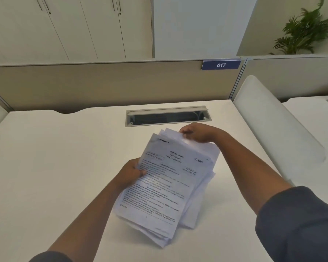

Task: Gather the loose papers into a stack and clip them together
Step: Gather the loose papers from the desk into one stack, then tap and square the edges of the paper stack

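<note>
Two hands hold one messy stack of white printed papers (pixel 165 184) above the white bench (pixel 55 167). The left hand (pixel 131 173) pinches its side edge and the right hand (pixel 195 132) pinches the far corner. Next, I think, tap the edges even, then find a clip; none shows.

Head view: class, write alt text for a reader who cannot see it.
Two hands hold an uneven stack of printed papers above a white desk: the left hand grips its left edge, the right hand pinches its far corner. No clip is visible.
</note>
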A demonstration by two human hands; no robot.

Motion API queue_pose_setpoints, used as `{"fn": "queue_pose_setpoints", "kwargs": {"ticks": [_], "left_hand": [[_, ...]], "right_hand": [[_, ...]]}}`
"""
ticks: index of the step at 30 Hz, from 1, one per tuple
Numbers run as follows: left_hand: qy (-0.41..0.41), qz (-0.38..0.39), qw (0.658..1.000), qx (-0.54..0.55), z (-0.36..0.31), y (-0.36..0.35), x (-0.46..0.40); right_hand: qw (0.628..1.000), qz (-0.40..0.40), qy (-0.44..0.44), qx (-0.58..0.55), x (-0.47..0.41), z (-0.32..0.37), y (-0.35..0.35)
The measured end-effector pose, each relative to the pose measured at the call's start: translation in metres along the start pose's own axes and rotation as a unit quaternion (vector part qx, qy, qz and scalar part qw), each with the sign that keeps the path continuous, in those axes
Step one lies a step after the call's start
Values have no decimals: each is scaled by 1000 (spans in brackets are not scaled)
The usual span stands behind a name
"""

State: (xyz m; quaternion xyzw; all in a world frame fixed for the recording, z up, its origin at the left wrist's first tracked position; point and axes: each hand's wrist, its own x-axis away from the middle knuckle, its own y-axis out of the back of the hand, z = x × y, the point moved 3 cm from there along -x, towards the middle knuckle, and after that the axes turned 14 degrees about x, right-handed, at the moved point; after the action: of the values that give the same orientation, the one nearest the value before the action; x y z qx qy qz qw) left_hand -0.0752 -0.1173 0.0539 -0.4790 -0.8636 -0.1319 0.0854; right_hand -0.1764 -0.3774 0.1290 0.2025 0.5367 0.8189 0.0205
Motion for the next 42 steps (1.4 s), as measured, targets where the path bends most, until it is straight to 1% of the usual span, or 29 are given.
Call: {"fn": "queue_pose_setpoints", "kwargs": {"ticks": [4, 8, 10, 12, 14, 16, 19, 20, 21, 23, 25, 26, 28, 31, 33, 35, 39, 42], "left_hand": [[13, 12, 1000, -3, -2, -4, -3], [42, -29, 998, 27, 2, 1, -4], [49, -51, 996, 49, 3, 3, -5], [57, -77, 993, 76, 4, 6, -5], [59, -101, 988, 103, 5, 8, -7], [60, -122, 983, 127, 6, 11, -8], [62, -148, 972, 171, 6, 11, -9], [64, -158, 967, 190, 6, 11, -9], [65, -168, 962, 206, 6, 9, -10], [64, -185, 952, 235, 8, 7, -12], [61, -199, 945, 253, 11, 6, -14], [56, -204, 943, 255, 12, 6, -14], [43, -212, 947, 238, 12, 8, -14], [25, -240, 956, 166, 8, 9, -14], [15, -263, 959, 102, 5, 10, -15], [-9, -266, 962, 53, -2, 7, -15], [-68, -272, 957, 68, -17, 4, -13], [-89, -256, 958, 93, -20, 12, -13]], "right_hand": [[999, -3, 18, -32, -8, 16, -2], [999, -14, 10, -49, -5, 15, 9], [996, -15, -8, -89, 2, 6, 14], [986, -13, -43, -161, 10, -6, 14], [960, -7, -83, -267, 18, -21, 7], [912, -4, -111, -394, 23, -35, -7], [834, 1, -119, -538, 27, -42, -34], [811, -1, -119, -573, 28, -40, -44], [795, -3, -115, -595, 30, -36, -54], [783, 0, -90, -616, 33, -25, -76], [791, -14, -49, -610, 33, -13, -94], [798, -36, -39, -600, 32, -9, -102], [812, -92, -45, -575, 30, -3, -110], [828, -150, -66, -536, 31, 3, -109], [839, -172, -66, -513, 31, 7, -105], [855, -189, -59, -479, 29, 11, -99], [875, -218, -59, -428, 24, 14, -88], [891, -216, -43, -397, 24, 16, -78]]}}
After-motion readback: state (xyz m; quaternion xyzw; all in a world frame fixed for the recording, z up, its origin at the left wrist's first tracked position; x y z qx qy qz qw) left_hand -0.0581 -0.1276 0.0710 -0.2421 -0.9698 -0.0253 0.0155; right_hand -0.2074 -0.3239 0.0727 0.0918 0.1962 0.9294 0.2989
